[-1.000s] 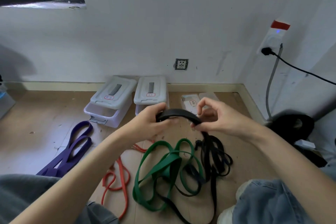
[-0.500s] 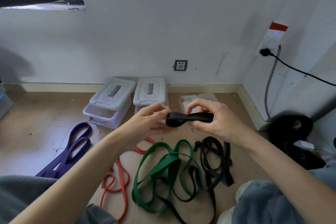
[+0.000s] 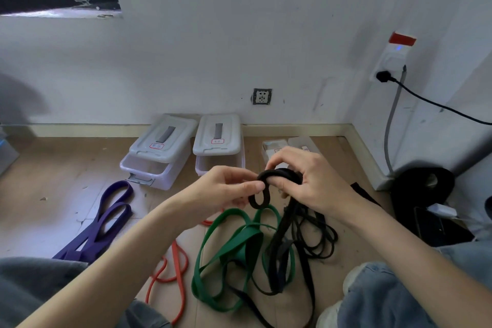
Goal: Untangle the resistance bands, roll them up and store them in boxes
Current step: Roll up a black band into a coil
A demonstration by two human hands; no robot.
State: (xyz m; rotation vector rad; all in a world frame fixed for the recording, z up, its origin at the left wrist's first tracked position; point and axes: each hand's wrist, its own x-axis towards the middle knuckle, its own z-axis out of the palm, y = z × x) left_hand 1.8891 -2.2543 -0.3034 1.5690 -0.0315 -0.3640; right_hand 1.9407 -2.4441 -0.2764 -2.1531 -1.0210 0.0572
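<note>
A person sits on a wooden floor (image 3: 53,168), both hands raised above a tangle of resistance bands. The left hand (image 3: 226,189) pinches a black band (image 3: 277,176) between thumb and fingertips, and the right hand (image 3: 311,181) curls its fingers round the same band from the other side. Between the hands the black band bends into a small arch with a loop hanging below the left thumb; from the right hand its long run drops almost straight down toward the viewer and joins a loose black heap on the floor.

Taking the black band as the landmark: directly below it and a little left lies a green band (image 3: 229,253) in wide overlapping loops, tangled with the black strands that cross it. Further left of that an orange band (image 3: 178,274) runs lengthwise toward the viewer, partly hidden by the left forearm. Well to the left a purple band (image 3: 106,218) lies in flat folded loops, its long axis slanting from near left to far right.

Beyond the black band, against the wall, stand two pale plastic boxes (image 3: 159,157) with grey lids set askew, and right of them, just behind the right hand, two smaller clear containers (image 3: 274,146). A wall socket (image 3: 262,96) sits above the boxes. To the far right a plugged-in black cable (image 3: 426,100) runs from a white outlet, with a dark bag (image 3: 423,186) on the floor beneath. Knees in grey and blue fabric frame the bottom corners
</note>
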